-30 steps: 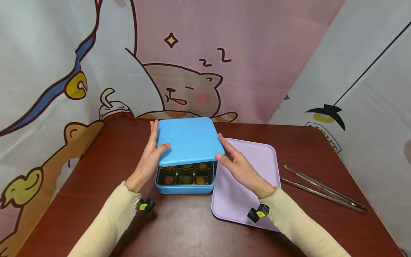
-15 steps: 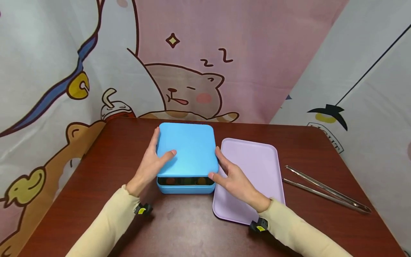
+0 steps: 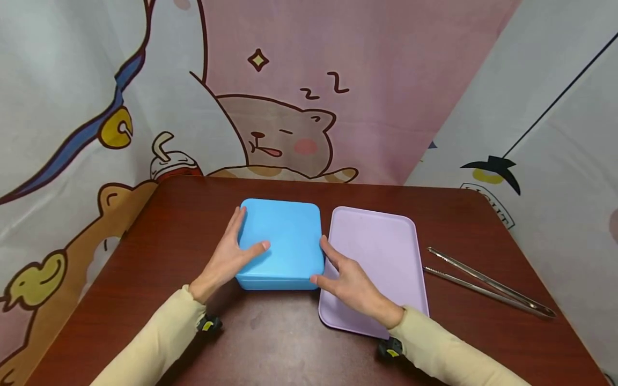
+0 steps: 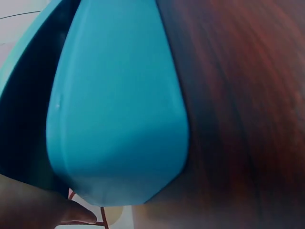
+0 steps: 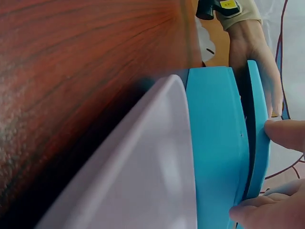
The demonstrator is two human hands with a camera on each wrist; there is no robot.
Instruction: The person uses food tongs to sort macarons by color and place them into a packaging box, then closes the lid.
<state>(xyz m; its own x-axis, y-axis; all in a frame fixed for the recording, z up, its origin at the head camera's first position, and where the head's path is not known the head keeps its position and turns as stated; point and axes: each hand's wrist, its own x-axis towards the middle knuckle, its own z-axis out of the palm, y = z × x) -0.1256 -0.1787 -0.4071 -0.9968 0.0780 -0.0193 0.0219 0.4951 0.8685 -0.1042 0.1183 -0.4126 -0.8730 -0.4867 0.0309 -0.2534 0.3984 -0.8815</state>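
Observation:
The blue lid (image 3: 289, 233) sits over the blue box (image 3: 277, 284) in the head view, hiding what is inside. A dark gap shows between lid (image 5: 260, 143) and box (image 5: 217, 138) in the right wrist view. My left hand (image 3: 227, 261) holds the lid, its thumb on top and fingers along the left side. At the right front corner, my right hand (image 3: 356, 282) grips the lid's edge between thumb and fingers. The left wrist view has the box wall (image 4: 119, 105) up close, fingers (image 4: 38, 210) partly visible below.
A lilac tray (image 3: 381, 252) lies on the dark wooden table (image 3: 193, 214), close beside the box's right side. Metal tongs (image 3: 502, 294) rest further right, jaws spread toward the tray. A printed cloth (image 3: 376, 80) hangs behind the table.
Both hands have lowered the lid toward the front of the box. The sectioned contents, with small round coloured pieces, were visible earlier and are now covered. Tray and tongs stayed put.

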